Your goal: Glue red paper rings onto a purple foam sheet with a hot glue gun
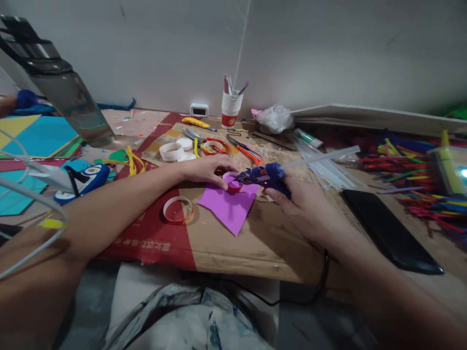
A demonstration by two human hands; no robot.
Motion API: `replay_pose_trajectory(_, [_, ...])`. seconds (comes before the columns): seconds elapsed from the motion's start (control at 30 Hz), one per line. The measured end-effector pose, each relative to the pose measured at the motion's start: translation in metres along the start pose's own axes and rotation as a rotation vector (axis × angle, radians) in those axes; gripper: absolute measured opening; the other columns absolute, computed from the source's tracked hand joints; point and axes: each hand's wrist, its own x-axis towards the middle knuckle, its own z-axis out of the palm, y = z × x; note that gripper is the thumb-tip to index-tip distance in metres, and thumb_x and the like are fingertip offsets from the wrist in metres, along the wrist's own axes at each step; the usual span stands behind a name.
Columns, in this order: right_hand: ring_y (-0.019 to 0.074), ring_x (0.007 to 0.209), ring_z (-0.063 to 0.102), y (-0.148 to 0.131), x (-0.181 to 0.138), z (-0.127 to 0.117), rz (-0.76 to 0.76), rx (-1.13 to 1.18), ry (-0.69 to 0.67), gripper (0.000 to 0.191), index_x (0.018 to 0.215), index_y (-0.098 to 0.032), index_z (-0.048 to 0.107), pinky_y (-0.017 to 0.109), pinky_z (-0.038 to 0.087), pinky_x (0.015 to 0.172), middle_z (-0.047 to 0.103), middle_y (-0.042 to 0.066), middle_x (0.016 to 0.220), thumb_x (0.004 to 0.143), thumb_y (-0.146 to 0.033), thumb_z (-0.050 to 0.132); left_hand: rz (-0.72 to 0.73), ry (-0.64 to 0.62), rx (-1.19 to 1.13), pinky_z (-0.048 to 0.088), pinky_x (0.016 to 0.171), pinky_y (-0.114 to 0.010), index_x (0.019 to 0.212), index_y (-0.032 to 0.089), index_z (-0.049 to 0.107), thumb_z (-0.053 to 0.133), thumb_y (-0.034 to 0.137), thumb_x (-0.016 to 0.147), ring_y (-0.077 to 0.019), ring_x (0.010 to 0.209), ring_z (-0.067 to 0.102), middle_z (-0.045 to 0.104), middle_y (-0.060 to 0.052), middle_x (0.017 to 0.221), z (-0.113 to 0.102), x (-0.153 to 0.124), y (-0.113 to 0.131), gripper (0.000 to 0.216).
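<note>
Cluttered craft desk: glue gun aimed at a small ring

Cardboard sheet [233, 248] covers the desk in front of a grey wall, with craft scraps all around. The blue glue gun [264, 176] lies nearly level, its long axis left to right and its nozzle pointing left. The tip is at a small red-rimmed ring [231, 179] that stands on the purple foam sheet [229, 206] at mid-desk. A clear glue stick [321, 158] juts from the back of the gun, up and to the right.

The right hand [302, 206] comes in from the right, fingers wrapped around the gun's grip. The left hand [206, 170] reaches across palm down, forearm low over the cardboard. Its fingers are straight and close together, tips at the ring's left edge.

A paper cup [231, 109] stands upright by the wall and holds pens. A clear tape ring [178, 210] lies left of the purple sheet, and a black phone [386, 228] lies flat to the right.
</note>
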Motion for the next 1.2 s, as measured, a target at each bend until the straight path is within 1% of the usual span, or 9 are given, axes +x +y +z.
replay_pose_trajectory(0.1, [0.0298, 0.085, 0.070, 0.000, -0.001, 0.005, -0.014, 0.031, 0.034, 0.030, 0.114, -0.018, 0.063, 0.035, 0.048, 0.067, 0.076, 0.012, 0.094, 0.098, -0.038, 0.048, -0.012, 0.007, -0.013, 0.040, 0.102, -0.037, 0.123, 0.022, 0.071, 0.080, 0.039, 0.075, -0.0250, 0.113, 0.056, 0.063, -0.007, 0.118, 0.001, 0.000, 0.001, 0.052])
replay_pose_trajectory(0.33, [0.0277, 0.074, 0.068, -0.002, -0.002, 0.014, 0.033, 0.075, 0.055, 0.021, 0.104, -0.021, 0.061, 0.035, 0.046, 0.061, 0.074, 0.010, 0.085, 0.095, -0.037, 0.050, -0.077, 0.038, 0.021, 0.043, 0.090, -0.031, 0.131, 0.022, 0.068, 0.078, 0.043, 0.076, -0.0203, 0.100, 0.055, 0.057, -0.005, 0.107, 0.004, -0.003, 0.000, 0.060])
replay_pose_trajectory(0.43, [0.0278, 0.075, 0.068, -0.001, -0.003, 0.018, 0.035, 0.100, 0.068, 0.019, 0.102, -0.022, 0.059, 0.036, 0.045, 0.062, 0.073, 0.010, 0.086, 0.096, -0.038, 0.049, -0.070, 0.042, 0.034, 0.043, 0.091, -0.031, 0.132, 0.022, 0.067, 0.081, 0.041, 0.073, -0.0211, 0.102, 0.056, 0.058, -0.005, 0.108, 0.003, -0.004, -0.001, 0.064])
replay_pose_trajectory(0.53, [0.0285, 0.080, 0.069, -0.001, -0.004, 0.019, 0.041, 0.137, 0.056, 0.020, 0.104, -0.022, 0.057, 0.037, 0.046, 0.065, 0.074, 0.011, 0.090, 0.097, -0.038, 0.048, -0.051, 0.039, 0.013, 0.044, 0.094, -0.033, 0.132, 0.023, 0.067, 0.084, 0.039, 0.071, -0.0225, 0.106, 0.057, 0.060, -0.005, 0.110, 0.002, -0.007, -0.002, 0.066])
replay_pose_trajectory(0.7, [0.0289, 0.082, 0.068, -0.001, -0.003, 0.021, 0.060, 0.156, 0.050, 0.019, 0.101, -0.024, 0.056, 0.038, 0.047, 0.067, 0.073, 0.011, 0.091, 0.096, -0.040, 0.048, -0.061, 0.039, -0.041, 0.044, 0.094, -0.033, 0.129, 0.024, 0.069, 0.079, 0.039, 0.078, -0.0223, 0.108, 0.060, 0.065, -0.006, 0.117, 0.001, -0.012, 0.002, 0.054])
replay_pose_trajectory(0.83, [0.0287, 0.081, 0.068, 0.000, -0.002, 0.022, 0.080, 0.139, 0.044, 0.020, 0.100, -0.024, 0.055, 0.038, 0.047, 0.067, 0.073, 0.011, 0.091, 0.097, -0.043, 0.047, -0.077, 0.055, -0.046, 0.045, 0.093, -0.031, 0.130, 0.021, 0.068, 0.079, 0.035, 0.080, -0.0216, 0.107, 0.061, 0.067, -0.007, 0.117, 0.004, -0.013, 0.005, 0.053])
replay_pose_trajectory(0.93, [0.0286, 0.082, 0.067, 0.000, 0.000, 0.019, 0.089, 0.127, 0.015, 0.024, 0.100, -0.024, 0.055, 0.039, 0.047, 0.068, 0.073, 0.011, 0.093, 0.098, -0.045, 0.044, -0.080, 0.064, -0.034, 0.045, 0.091, -0.030, 0.130, 0.022, 0.068, 0.079, 0.036, 0.079, -0.0212, 0.106, 0.061, 0.067, -0.007, 0.115, 0.005, -0.013, 0.004, 0.054])
replay_pose_trajectory(1.07, [0.0281, 0.084, 0.068, -0.004, 0.005, 0.008, 0.096, 0.131, -0.012, 0.020, 0.101, -0.023, 0.055, 0.038, 0.048, 0.069, 0.073, 0.012, 0.096, 0.097, -0.041, 0.046, -0.117, 0.062, -0.041, 0.046, 0.091, -0.031, 0.134, 0.024, 0.067, 0.081, 0.039, 0.078, -0.0219, 0.106, 0.063, 0.068, -0.006, 0.117, 0.005, -0.015, 0.004, 0.060])
replay_pose_trajectory(1.2, [0.0296, 0.087, 0.068, -0.013, 0.013, -0.004, 0.117, 0.107, -0.071, 0.021, 0.099, -0.023, 0.055, 0.039, 0.048, 0.070, 0.074, 0.013, 0.098, 0.096, -0.041, 0.046, -0.107, 0.062, -0.067, 0.045, 0.095, -0.031, 0.132, 0.023, 0.067, 0.079, 0.033, 0.080, -0.0220, 0.112, 0.063, 0.068, -0.006, 0.122, 0.006, -0.016, 0.006, 0.055])
